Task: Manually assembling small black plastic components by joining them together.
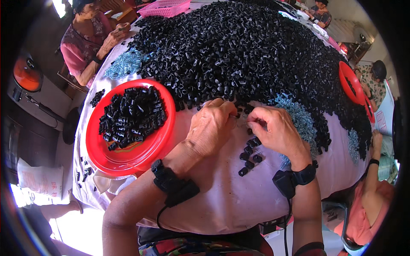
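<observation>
Both of my hands work close together at the near edge of a big heap of small hollow black plastic pieces (222,47). My left hand (212,124) is closed, knuckles up, its fingertips turned toward the right hand; whatever they grip is hidden. My right hand (276,130) pinches thumb against forefinger, on something too small to name. Several loose black pieces (249,150) lie on the cloth just below the right hand. Beside that hand spreads a pile of fine light-blue coils like small springs (297,117).
At left, a red plastic basin (128,165) holds many black pieces. More blue coils (126,63) lie behind it. A pink basket (164,8) stands at the far edge, another red basin (351,83) at right. People sit around the cloth-covered table (222,205). Black bands with cables circle my wrists.
</observation>
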